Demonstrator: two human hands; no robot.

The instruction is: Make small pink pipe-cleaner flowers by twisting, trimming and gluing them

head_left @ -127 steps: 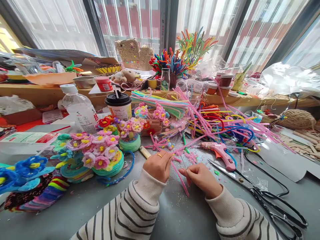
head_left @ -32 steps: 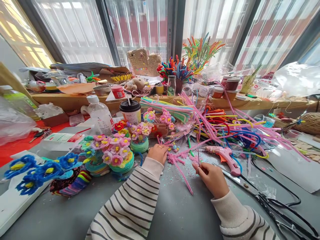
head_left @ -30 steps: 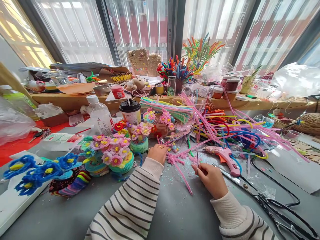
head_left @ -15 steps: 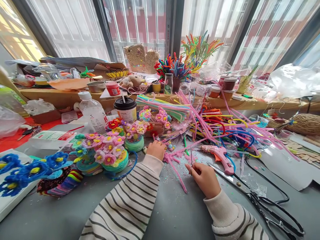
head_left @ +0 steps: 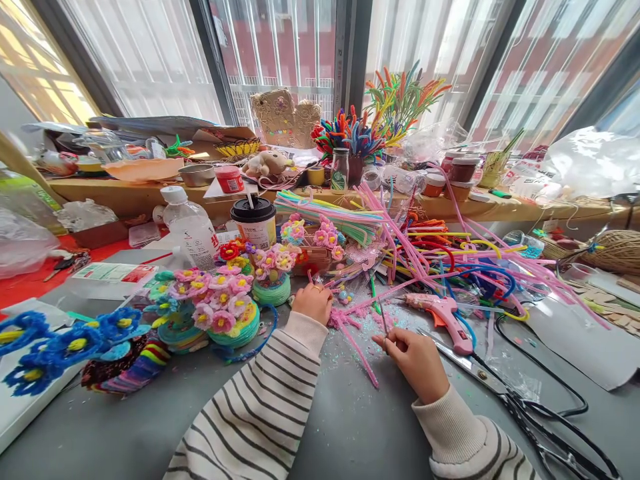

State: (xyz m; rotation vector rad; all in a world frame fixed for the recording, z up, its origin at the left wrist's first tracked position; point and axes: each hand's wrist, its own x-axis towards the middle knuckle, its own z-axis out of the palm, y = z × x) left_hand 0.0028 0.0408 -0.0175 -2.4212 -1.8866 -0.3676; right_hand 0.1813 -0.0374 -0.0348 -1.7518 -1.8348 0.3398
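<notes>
My left hand point(head_left: 313, 303) rests low on the table, its fingers curled with the tips turned away. Whatever they hold, if anything, is hidden. Right beside it lies a heap of short pink pipe cleaner pieces point(head_left: 345, 319), one longer piece point(head_left: 361, 360) pointing toward me. In my right hand point(head_left: 417, 360), closed, a thin pointed metal tool point(head_left: 383, 319) stands nearly upright; its kind is unclear. A pink glue gun point(head_left: 445, 313) lies beyond that hand, and large scissors point(head_left: 483, 373) with black handles lie to its right.
Pipe cleaner flowers in pots point(head_left: 225, 300) and blue flowers point(head_left: 75, 343) stand at left, near a water bottle point(head_left: 187, 230) and a lidded cup point(head_left: 253, 220). Loose long pipe cleaners point(head_left: 415, 247) spread behind. A cluttered ledge point(head_left: 165, 193) runs below the windows. A black cord point(head_left: 545, 360) curves at right.
The view has shifted slightly, so the table contents sit a little further right. Both hands keep nearly the same places, and the right still grips the thin tool.
</notes>
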